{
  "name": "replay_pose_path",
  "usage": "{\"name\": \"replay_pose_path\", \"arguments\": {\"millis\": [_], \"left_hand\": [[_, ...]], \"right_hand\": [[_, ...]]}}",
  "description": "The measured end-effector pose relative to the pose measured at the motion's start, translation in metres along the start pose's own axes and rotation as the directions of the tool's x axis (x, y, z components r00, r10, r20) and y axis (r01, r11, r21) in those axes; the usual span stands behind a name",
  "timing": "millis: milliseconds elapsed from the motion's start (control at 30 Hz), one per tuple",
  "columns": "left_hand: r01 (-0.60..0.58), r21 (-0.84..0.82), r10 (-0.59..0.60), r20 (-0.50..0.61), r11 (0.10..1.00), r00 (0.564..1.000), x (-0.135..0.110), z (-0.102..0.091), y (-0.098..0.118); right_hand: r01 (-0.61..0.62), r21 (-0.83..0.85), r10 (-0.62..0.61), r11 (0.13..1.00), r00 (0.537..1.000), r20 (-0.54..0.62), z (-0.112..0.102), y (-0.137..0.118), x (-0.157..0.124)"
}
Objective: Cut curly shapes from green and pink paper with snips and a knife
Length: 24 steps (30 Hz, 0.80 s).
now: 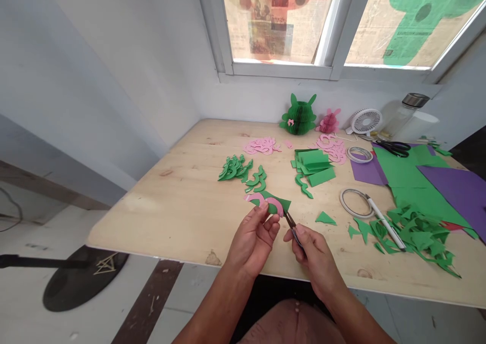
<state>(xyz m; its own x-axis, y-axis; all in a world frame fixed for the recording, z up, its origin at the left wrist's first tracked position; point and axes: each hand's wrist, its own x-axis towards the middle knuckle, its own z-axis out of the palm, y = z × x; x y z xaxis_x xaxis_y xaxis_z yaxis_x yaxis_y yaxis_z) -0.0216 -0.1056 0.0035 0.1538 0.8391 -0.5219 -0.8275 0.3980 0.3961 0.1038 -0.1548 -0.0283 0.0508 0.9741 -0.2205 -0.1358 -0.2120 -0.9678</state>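
My left hand [253,240] pinches a curved pink paper piece [274,205] laid over a strip of green paper [284,205]. Closed around a pair of scissors [290,222] is my right hand [313,253]; the blades meet the green paper at the pink piece's right end. Just beyond lie curved green cut-outs [258,178] and a heap of similar green pieces [232,167]. To the right, a stack of folded green paper [313,165] has a wavy green cut-out [304,186] beside it.
Pink cut-outs [261,145] lie farther back. Green [299,118] and pink [328,122] honeycomb paper figures stand near the wall, beside a small fan [365,121] and a bottle [404,113]. At right are tape rolls [360,155], a white pen [385,223], black scissors [395,148] and green scraps [421,232].
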Motion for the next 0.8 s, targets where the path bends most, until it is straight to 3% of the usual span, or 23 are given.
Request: {"name": "replay_pose_path", "arguments": {"millis": [467,667,800], "left_hand": [[-0.003,-0.019,0.003,0.036,1.0,0.999,0.001,-0.003,0.0],[-0.002,-0.014,0.003,0.046,1.0,0.999,0.0,-0.003,0.001],[-0.012,0.027,0.011,0.066,1.0,0.998,-0.001,-0.003,-0.002]], "right_hand": [[0.023,-0.007,-0.023,1.0,1.0,0.013,0.0,0.003,-0.003],[0.109,-0.032,-0.113,0.994,0.981,-0.156,-0.003,-0.003,0.0],[0.105,-0.056,-0.114,0.993,0.97,-0.217,0.0,-0.01,0.009]]}}
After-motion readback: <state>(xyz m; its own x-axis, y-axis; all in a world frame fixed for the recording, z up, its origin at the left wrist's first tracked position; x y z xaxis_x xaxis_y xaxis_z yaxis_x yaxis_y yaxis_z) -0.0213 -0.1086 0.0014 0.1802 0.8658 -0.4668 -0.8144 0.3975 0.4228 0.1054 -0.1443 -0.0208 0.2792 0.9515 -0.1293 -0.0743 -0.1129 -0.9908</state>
